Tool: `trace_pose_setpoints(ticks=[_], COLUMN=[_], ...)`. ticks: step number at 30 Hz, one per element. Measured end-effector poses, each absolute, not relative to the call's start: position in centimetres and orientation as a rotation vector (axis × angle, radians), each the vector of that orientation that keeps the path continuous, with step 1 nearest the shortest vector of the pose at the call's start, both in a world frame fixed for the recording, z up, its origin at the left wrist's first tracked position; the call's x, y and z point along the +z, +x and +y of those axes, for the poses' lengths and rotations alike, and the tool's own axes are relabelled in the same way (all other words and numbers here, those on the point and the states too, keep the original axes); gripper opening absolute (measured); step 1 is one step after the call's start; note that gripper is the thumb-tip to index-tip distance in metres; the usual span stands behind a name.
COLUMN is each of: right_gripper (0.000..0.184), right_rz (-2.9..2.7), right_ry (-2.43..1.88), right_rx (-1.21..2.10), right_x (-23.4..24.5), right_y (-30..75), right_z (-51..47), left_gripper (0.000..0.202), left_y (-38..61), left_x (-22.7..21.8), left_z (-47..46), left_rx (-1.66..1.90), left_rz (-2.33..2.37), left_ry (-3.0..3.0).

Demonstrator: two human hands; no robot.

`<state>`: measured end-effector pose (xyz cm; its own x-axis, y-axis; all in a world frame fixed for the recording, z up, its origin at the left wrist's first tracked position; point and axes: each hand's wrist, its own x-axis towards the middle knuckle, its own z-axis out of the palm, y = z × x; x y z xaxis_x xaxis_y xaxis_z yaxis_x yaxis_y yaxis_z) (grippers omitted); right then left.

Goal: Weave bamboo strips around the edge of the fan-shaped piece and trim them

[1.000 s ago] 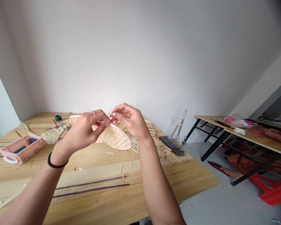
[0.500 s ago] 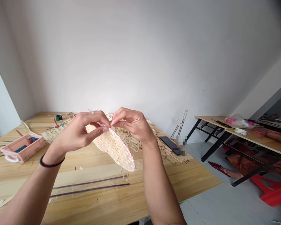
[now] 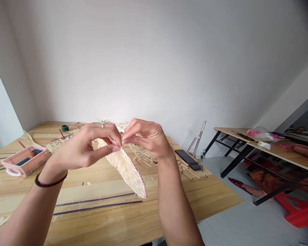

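A flat woven straw piece with a pink stitched rim hangs tilted in the air over the wooden table. My left hand pinches its upper edge between thumb and fingers; a ring sits on one finger and a black band on the wrist. My right hand is closed in a pinch at the same spot on the rim, fingertips almost touching those of the left. What the right fingertips grip there is too small to make out.
A pink plastic box stands at the left. A heap of straw strips, a green tape roll and a black phone lie on the table. Two purple strips lie near me. Another person's arm rests on a second table at right.
The woven piece has swung from nearly flat to steeply tilted, its lower end dropping toward me. Both hands stayed pinched on its upper rim and shifted slightly.
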<state>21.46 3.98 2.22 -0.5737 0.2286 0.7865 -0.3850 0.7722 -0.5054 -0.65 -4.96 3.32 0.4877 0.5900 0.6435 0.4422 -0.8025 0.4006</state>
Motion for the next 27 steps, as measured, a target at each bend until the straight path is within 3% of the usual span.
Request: trace_pose_setpoints(ticks=[5, 13, 17, 27], right_gripper=[0.011, 0.021, 0.014, 0.018], right_rz=[-2.12, -2.099, -2.108, -2.151], right_ry=[0.146, 0.327, 0.372, 0.371], right_rx=[0.837, 0.947, 0.854, 0.693], right_x=[2.1, 1.1, 1.5, 2.1], right_y=[21.5, 20.6, 20.7, 20.8], right_z=[3.9, 4.4, 4.1, 3.2], left_gripper=[0.005, 0.01, 0.01, 0.012], left_y=[-0.9, -1.1, -1.2, -1.4], left_x=[3.3, 3.6, 3.7, 4.1], left_z=[-5.1, -5.2, -5.3, -5.9], left_rx=[1.178, 1.112, 1.085, 1.034], left_rz=[0.864, 0.697, 0.691, 0.709], left_ry=[2.603, 2.699, 2.674, 2.617])
